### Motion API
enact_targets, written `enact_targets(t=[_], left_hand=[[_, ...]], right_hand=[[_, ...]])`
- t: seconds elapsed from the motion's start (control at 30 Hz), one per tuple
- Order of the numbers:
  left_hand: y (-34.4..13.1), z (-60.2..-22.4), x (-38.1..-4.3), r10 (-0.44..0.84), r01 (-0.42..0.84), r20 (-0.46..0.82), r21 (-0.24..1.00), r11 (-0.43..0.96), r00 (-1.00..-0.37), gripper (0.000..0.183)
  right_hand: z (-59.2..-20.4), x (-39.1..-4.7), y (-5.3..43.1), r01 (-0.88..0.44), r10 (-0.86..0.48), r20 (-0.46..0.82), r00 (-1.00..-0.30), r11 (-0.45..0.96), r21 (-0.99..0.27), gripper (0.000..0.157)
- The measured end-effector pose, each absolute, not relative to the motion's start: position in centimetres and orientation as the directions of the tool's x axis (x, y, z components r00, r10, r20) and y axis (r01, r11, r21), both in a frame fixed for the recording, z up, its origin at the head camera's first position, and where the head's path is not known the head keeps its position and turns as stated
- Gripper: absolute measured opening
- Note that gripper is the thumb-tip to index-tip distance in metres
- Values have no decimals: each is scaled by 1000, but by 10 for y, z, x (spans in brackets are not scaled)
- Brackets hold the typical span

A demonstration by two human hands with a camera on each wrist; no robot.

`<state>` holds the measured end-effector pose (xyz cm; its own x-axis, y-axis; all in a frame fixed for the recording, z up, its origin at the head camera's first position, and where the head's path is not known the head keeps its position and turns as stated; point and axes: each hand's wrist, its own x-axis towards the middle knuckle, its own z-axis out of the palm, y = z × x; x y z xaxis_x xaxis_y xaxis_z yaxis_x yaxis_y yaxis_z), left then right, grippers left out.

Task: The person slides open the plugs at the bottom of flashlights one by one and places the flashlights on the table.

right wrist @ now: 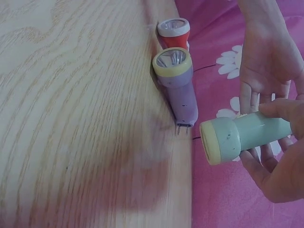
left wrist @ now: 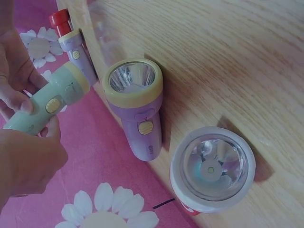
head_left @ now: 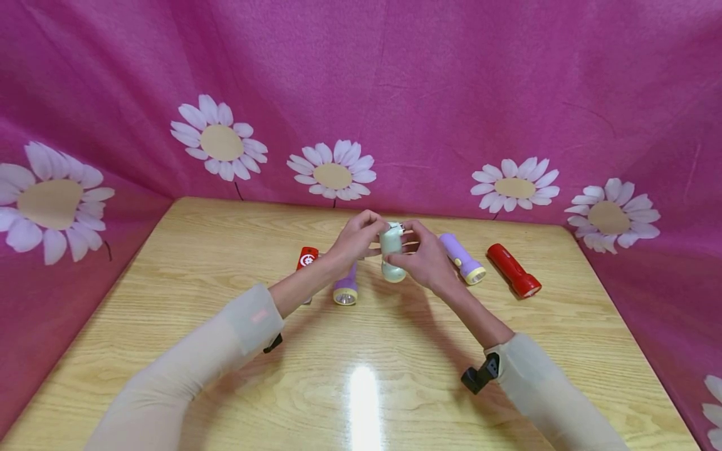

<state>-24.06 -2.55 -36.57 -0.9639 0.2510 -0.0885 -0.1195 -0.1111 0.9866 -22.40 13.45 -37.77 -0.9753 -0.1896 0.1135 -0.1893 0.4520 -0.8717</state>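
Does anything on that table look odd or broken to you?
Nothing looks spilled or broken. One oddity: two metal prongs stick from the tail of the purple flashlight beside the red-and-white one; strange for a flashlight, though perhaps a built-in plug.

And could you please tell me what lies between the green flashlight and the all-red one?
In the head view, the right hand and a purple flashlight are between them.

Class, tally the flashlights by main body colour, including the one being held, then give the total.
Green flashlight: 1
Purple flashlights: 2
Red flashlights: 2 (one has a white head)
Total: 5
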Motion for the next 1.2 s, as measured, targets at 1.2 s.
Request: enact_targets(t=[1.2], left_hand=[[-27, -372, -238, 253, -191, -145, 967, -170, -956, 8]], right_hand=[[-384, -224, 133, -185, -188, 113, -976, 431, -883, 49]])
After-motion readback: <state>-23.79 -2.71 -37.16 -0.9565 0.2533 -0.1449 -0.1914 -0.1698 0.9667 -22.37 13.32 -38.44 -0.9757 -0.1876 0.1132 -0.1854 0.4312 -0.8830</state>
